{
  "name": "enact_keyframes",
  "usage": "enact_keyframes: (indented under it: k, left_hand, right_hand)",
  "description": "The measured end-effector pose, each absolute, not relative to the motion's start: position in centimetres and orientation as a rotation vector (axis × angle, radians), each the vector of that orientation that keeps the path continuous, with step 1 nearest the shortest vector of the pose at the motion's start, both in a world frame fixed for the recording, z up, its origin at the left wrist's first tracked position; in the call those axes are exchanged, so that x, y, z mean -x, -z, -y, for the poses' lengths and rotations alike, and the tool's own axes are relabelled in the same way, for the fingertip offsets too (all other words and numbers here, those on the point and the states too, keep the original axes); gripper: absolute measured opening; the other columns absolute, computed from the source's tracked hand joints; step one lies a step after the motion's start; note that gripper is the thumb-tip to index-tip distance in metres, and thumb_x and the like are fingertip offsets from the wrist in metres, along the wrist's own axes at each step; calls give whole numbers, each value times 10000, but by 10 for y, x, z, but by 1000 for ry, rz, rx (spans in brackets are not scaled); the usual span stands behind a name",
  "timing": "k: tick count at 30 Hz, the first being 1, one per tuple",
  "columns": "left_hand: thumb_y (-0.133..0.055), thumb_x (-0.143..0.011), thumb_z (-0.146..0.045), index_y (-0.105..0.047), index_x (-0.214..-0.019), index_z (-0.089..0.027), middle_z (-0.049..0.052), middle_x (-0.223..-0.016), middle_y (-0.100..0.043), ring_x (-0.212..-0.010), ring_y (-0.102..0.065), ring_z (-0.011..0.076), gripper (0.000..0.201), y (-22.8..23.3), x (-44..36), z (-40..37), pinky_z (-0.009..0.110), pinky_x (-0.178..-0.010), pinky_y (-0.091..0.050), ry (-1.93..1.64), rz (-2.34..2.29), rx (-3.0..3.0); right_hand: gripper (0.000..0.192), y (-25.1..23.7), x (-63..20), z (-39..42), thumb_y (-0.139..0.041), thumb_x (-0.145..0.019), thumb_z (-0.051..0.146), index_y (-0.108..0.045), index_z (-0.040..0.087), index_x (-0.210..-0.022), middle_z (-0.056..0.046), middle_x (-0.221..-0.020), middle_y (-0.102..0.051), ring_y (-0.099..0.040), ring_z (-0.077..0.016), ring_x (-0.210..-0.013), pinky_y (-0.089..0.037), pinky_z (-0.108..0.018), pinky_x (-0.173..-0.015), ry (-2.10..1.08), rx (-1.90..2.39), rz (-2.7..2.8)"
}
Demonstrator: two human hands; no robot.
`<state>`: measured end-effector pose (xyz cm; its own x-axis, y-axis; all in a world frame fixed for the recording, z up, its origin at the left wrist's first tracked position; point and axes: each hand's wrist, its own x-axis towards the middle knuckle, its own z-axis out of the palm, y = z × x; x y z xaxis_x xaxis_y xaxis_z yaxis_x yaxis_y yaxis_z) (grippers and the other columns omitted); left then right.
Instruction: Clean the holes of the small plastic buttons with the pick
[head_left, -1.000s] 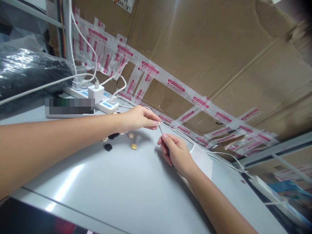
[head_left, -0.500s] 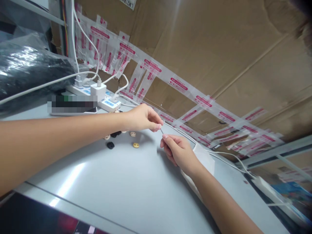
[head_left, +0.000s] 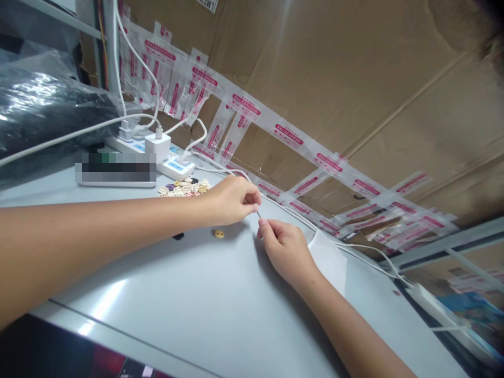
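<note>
My left hand is closed in a pinch above the table; what its fingertips hold is too small to make out. Just to the right and lower, my right hand pinches a thin grey cord-like piece, whose short visible length spans the gap between both sets of fingertips. Below the left hand lies a yellow two-holed button-like piece. A black piece is partly covered by the left forearm. Beyond that arm sits a pile of small cream, yellow, purple and black pieces.
A white power strip with a plugged-in charger and cables stands at the back left. Behind the table rises taped cardboard. A white sheet-like item lies beside the right forearm. Plastic-wrapped dark material is at far left.
My left forearm has dropped lower in view, uncovering the pile behind it and hiding some loose pieces in front. Both hands keep their pinches, with the fingertips shifted slightly left.
</note>
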<state>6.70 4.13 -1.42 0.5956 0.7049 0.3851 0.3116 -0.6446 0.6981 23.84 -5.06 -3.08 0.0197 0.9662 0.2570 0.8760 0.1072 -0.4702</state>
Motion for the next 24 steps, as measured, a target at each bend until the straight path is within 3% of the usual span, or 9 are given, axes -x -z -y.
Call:
enact_keyframes:
  k: [3, 8, 14, 17, 24]
  left_hand:
    - [-678, -782, -175, -743, -879, -152, 45, -872, -768, -814, -696, 169, 119, 12, -67, -41, 262, -720, -487, -880, -827, -2183]
    - [-727, -796, -254, -723, -932, -158, 47, -876, -769, -807, -707, 166, 167, 11, -62, -47, 244, -654, -505, -762, -774, -1896]
    - [-737, -813, -245, -718, -929, -148, 37, -797, -758, -775, -712, 141, 152, 13, -59, -52, 257, -747, -547, -710, -646, -1771]
    - [-744, -792, -213, -722, -895, -139, 40, -762, -752, -758, -715, 153, 128, 12, -60, -49, 275, -743, -555, -736, -655, -1782]
    - [-716, -762, -151, -732, -841, -135, 27, -718, -739, -687, -687, 147, 82, 7, -66, -37, 239, -609, -498, -799, -772, -1866]
  right_hand:
    - [446, 32, -240, 49, -445, -963, 473, -583, 211, -630, 34, -475, -389, -347, -134, -460, -244, -292, -491, -319, 1786, 1837]
    - [462, 28, -243, 45, -469, -927, 584, -565, 205, -681, 69, -470, -357, -291, -88, -368, -212, -241, -387, -818, 1674, 1617]
    - [470, 21, -241, 47, -507, -900, 622, -551, 201, -697, 93, -465, -334, -235, -61, -332, -168, -205, -322, -1063, 1614, 1523]
    - [491, 23, -243, 47, -489, -909, 632, -546, 201, -682, 85, -468, -328, -251, -69, -359, -201, -212, -350, -961, 1655, 1572]
    - [511, 23, -244, 50, -426, -956, 548, -564, 196, -612, 54, -467, -313, -304, -104, -439, -249, -269, -480, -317, 1820, 1859]
